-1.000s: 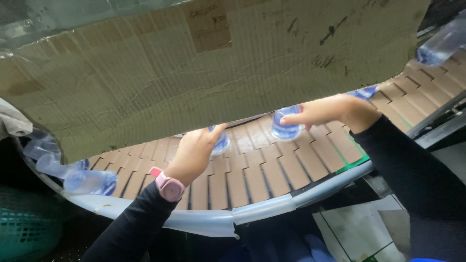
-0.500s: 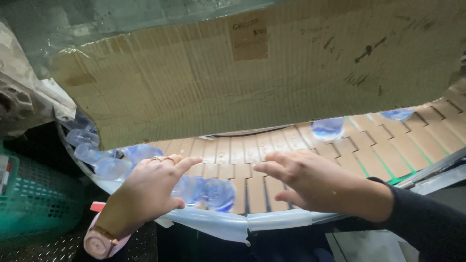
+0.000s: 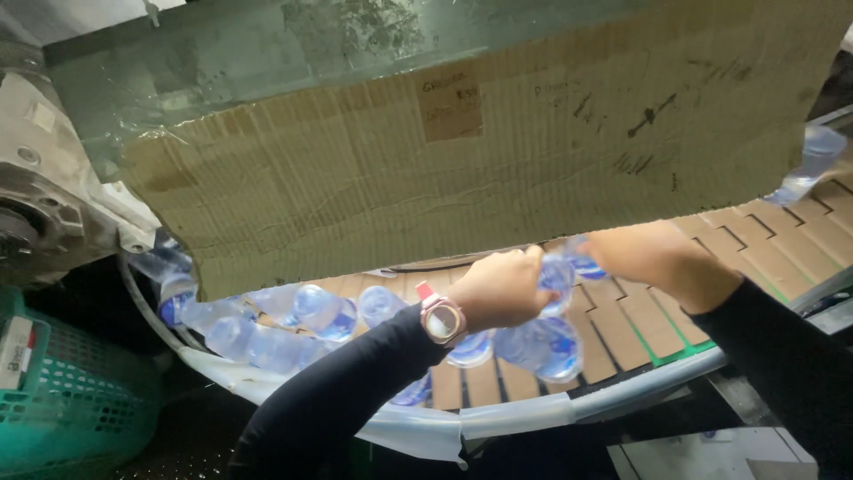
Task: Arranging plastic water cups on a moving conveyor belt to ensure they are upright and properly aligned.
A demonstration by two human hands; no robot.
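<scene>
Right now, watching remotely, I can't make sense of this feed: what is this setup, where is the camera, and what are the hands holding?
The single view comes from a camera on the person's head, looking down. A curved conveyor of tan slatted plates runs under a large brown cardboard sheet. Clear blue-tinted plastic bottles lie bunched on the left bend. The left hand, wearing a pink wristwatch, and the right hand meet over one clear bottle, their fingers closed on it. A green plastic basket stands lower left.
</scene>
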